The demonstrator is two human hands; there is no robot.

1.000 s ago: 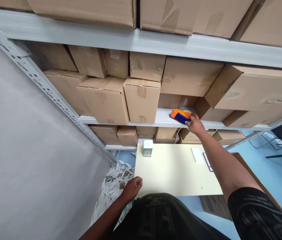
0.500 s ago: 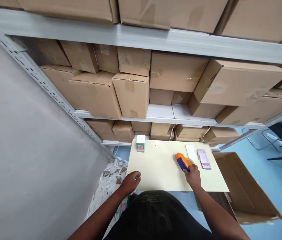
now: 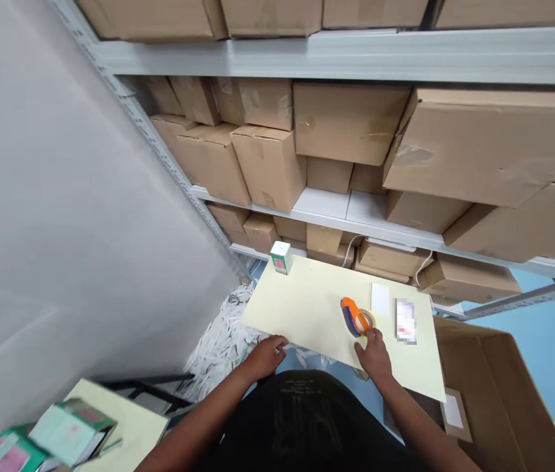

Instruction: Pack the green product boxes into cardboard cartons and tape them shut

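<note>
An orange and blue tape dispenser (image 3: 349,311) with a roll of tape lies on the pale yellow tabletop (image 3: 306,295). My right hand (image 3: 375,354) is at its near end, thumb and fingers apart; the fingertips are close to the roll, and whether they touch it I cannot tell. By the table's near left edge my left hand (image 3: 267,357) hovers with loosely curled fingers and nothing visible in them. A small white and green box (image 3: 281,258) stands upright at the far left corner. To the right of the dispenser are a white card (image 3: 380,298) and a blurred-out phone-like object (image 3: 405,321).
Shelving (image 3: 277,58) packed with cardboard boxes (image 3: 350,121) rises behind the table. A large open carton (image 3: 498,387) stands at the right. White paper strips (image 3: 218,337) cover the floor at left. Green and white boxes (image 3: 73,429) lie on another pale surface at lower left.
My right hand has loosened from the tape dispenser, which now lies on the table. The view has swung left, bringing the lower-left surface with green boxes into sight.
</note>
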